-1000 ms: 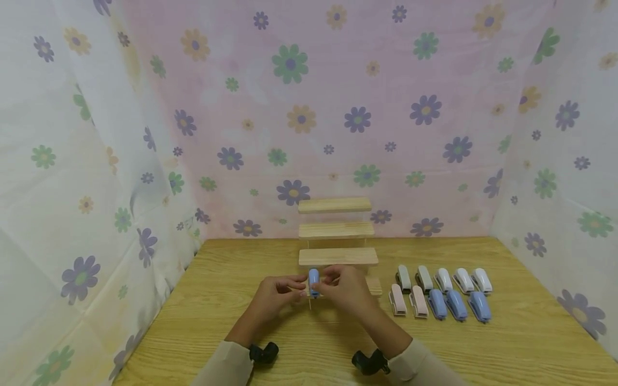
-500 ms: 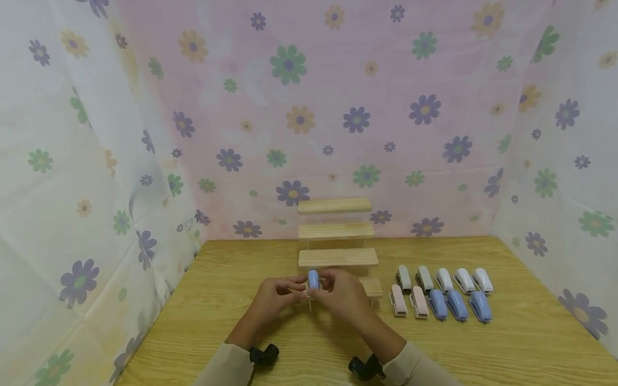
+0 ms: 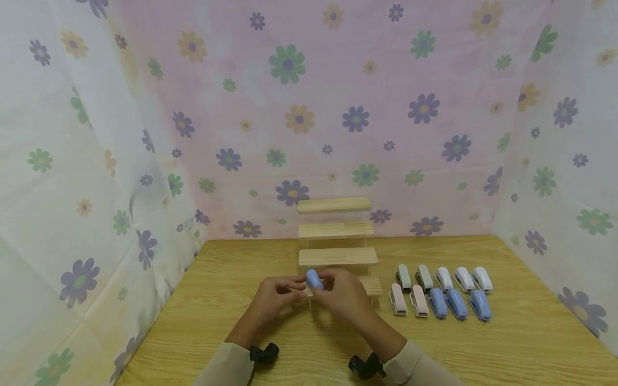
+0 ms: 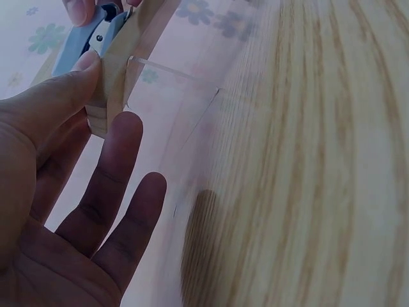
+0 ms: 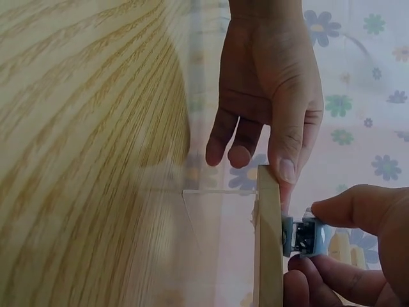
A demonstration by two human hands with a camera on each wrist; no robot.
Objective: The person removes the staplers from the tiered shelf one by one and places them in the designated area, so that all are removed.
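Observation:
A small light-blue stapler (image 3: 314, 279) is over the left end of the lowest step (image 3: 373, 287) of a tiered wooden stand (image 3: 338, 257). My right hand (image 3: 345, 295) pinches it between thumb and fingers; its body slants to the left. In the right wrist view the stapler (image 5: 305, 235) is right against the board (image 5: 270, 243). With thumb and forefinger, my left hand (image 3: 274, 296) holds the end of that step, close to the stapler. The left wrist view has its other fingers (image 4: 118, 144) loosely spread under the board (image 4: 116, 70).
To the right of the stand, staplers lie in two rows: grey ones (image 3: 403, 277) and white ones (image 3: 463, 280) behind, pink ones (image 3: 398, 299) and blue ones (image 3: 456, 304) in front. A floral cloth (image 3: 318, 96) encloses the back and sides of the wooden table (image 3: 232, 257).
The blue stapler stood straight before; its top has now turned to the left in my right hand. My left hand has stayed at the step's end.

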